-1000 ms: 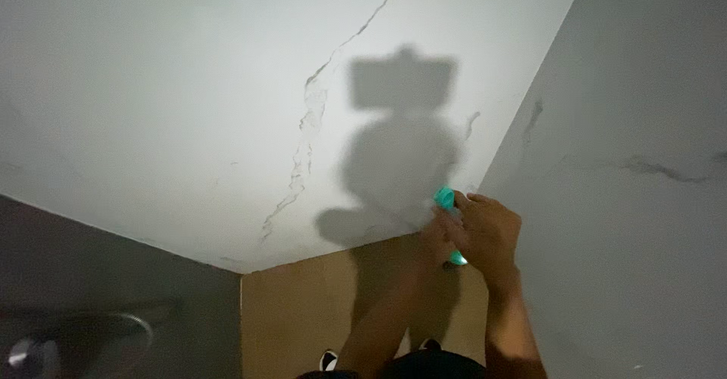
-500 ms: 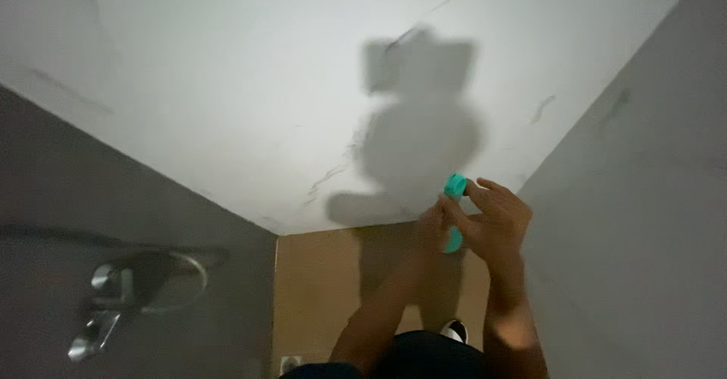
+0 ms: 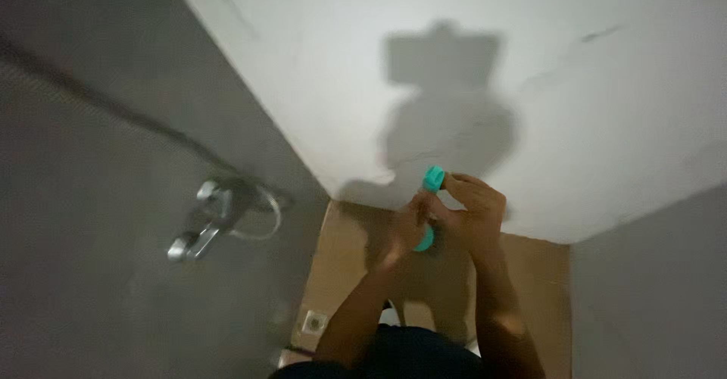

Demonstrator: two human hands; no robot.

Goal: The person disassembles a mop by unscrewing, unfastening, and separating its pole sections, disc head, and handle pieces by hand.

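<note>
Teal object (image 3: 432, 184), small and plastic-looking, sits between both raised hands in front of the white wall; its upper end shows above the fingers and its lower end below them. The right hand (image 3: 473, 214) is closed around it, fingers curled over the top, and the left hand (image 3: 404, 226) presses against it from the other side, though blur hides exactly how those fingers lie. Compared with half a second ago, the hands keep the same hold while the view has swung: the grey wall on the left now fills much more of the picture. Farther off, a chrome shower tap (image 3: 203, 220) with a looped hose is fixed to that grey wall. Beyond lies the tan floor (image 3: 341, 258) with a small drain (image 3: 313, 322). The person's shadow (image 3: 447, 114) falls on the white wall (image 3: 606, 121).
</note>
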